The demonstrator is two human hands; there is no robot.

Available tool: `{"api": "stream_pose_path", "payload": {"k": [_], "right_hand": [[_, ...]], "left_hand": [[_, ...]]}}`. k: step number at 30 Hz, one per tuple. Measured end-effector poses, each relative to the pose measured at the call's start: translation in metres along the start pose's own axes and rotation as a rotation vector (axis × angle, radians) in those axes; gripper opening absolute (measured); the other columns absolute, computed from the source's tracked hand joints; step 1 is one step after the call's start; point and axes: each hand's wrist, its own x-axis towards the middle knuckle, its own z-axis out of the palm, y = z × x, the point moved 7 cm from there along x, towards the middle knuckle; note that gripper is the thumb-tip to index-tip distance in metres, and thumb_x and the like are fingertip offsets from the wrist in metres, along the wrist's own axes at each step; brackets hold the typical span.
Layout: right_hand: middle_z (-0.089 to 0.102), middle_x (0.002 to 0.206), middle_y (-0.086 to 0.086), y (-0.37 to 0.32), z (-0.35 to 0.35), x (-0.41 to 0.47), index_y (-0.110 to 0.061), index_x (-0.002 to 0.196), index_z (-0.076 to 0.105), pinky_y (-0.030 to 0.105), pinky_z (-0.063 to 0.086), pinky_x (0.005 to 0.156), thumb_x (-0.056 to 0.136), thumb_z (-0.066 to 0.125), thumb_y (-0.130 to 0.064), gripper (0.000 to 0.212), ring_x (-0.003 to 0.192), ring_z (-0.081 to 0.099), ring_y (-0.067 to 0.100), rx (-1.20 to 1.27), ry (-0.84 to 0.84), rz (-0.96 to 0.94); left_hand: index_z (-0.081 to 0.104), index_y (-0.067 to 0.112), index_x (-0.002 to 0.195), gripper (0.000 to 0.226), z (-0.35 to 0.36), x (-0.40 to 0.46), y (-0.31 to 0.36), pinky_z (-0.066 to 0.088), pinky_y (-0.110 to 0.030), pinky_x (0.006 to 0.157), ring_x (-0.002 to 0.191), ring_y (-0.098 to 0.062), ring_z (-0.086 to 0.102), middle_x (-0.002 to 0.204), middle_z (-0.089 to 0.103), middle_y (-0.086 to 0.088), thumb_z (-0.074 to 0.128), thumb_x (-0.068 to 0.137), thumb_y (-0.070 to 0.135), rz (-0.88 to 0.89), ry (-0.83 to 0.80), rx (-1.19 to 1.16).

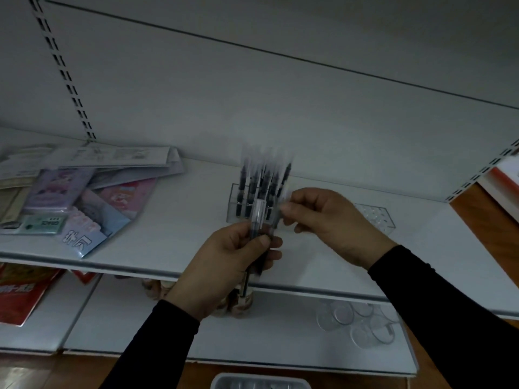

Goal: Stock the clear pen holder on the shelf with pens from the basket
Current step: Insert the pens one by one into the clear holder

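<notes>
The clear pen holder (233, 209) stands on the white shelf (174, 242), with several dark pens (254, 181) upright in it. In front of it my left hand (224, 265) grips a bunch of pens (258, 220) with clear caps, tips up. My right hand (325, 220) is just right of the bunch and pinches the top of one of its pens between thumb and fingertips. The grey basket (224, 381) shows only its rim at the bottom edge. A second clear holder (376, 216) sits behind my right hand.
A pile of stationery packs (84, 197) lies on the shelf's left part. On the lower shelf are small jars (238, 304), clear cups (362, 321) and red packs (19, 293). A slotted upright (64, 74) runs up the back panel.
</notes>
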Motion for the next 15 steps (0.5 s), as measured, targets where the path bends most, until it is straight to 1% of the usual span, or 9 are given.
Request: {"api": "stream_pose_path", "payload": {"k": [4,8,12,15], "right_hand": [[0.072,0.081,-0.002,-0.001,-0.04,0.004,-0.015,0.085,0.071,0.018,0.051,0.065,0.09,0.064,-0.023,0.011,0.073,0.065,0.007,0.179,0.265,0.001],[0.071,0.079,-0.001,-0.006,-0.064,0.006,-0.017,0.085,0.071,0.016,0.053,0.065,0.09,0.066,-0.021,0.008,0.073,0.066,0.008,0.212,0.485,-0.074],[0.071,0.076,-0.007,-0.014,-0.068,0.011,-0.02,0.087,0.071,0.019,0.055,0.071,0.089,0.068,-0.022,0.004,0.072,0.065,0.005,0.113,0.585,-0.157],[0.071,0.078,-0.011,-0.018,-0.063,0.016,-0.026,0.088,0.071,0.024,0.056,0.079,0.089,0.069,-0.023,0.003,0.074,0.065,0.003,0.024,0.581,-0.197]], "left_hand": [[0.066,0.009,0.107,0.018,-0.013,0.003,-0.004,0.059,-0.027,0.078,0.087,-0.021,0.072,0.09,0.076,-0.007,0.052,0.096,0.008,-0.001,0.135,-0.037],[0.066,0.014,0.105,0.017,-0.023,0.004,-0.004,0.059,-0.029,0.074,0.077,-0.018,0.071,0.082,0.075,-0.006,0.051,0.097,0.013,0.001,0.228,-0.049],[0.065,0.012,0.106,0.016,-0.028,0.004,-0.004,0.055,-0.025,0.063,0.067,-0.016,0.065,0.075,0.071,-0.007,0.051,0.098,0.014,0.0,0.289,-0.071],[0.064,0.01,0.105,0.015,-0.032,0.003,-0.007,0.052,-0.028,0.063,0.066,-0.018,0.064,0.075,0.07,-0.009,0.051,0.097,0.013,-0.035,0.332,-0.109]]}}
